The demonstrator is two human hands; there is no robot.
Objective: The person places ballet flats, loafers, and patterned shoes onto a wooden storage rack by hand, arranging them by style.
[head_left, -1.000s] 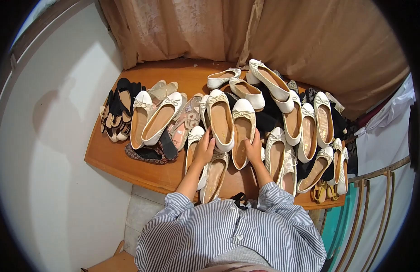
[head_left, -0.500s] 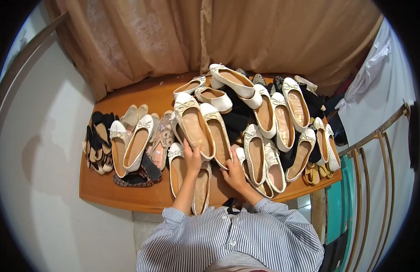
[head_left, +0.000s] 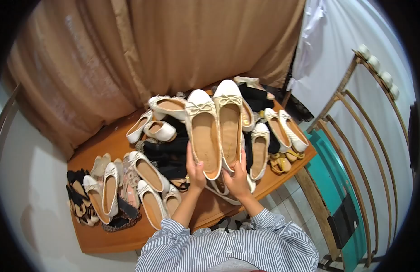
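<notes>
My left hand (head_left: 195,171) is closed on the heel end of a white ballet flat (head_left: 204,133) with a small bow and a tan insole. A matching ballet flat (head_left: 229,122) is gripped near its heel by my right hand (head_left: 237,178). The two shoes are side by side, toes pointing away from me and insoles facing up. They overlap other white flats behind them in this view. Just below my right hand, parts of more white shoes show on the wooden table (head_left: 205,213).
White flats (head_left: 149,172) lie left of my hands, with black shoes (head_left: 78,190) at the table's left end. More white flats (head_left: 286,129) and yellow sandals (head_left: 279,162) are on the right. A brown curtain (head_left: 196,41) hangs behind; a wooden rack (head_left: 341,136) stands at right.
The view has turned to the right. My hands have brought the two flats level, side by side, and closer to me; earlier they were staggered among the pile.
</notes>
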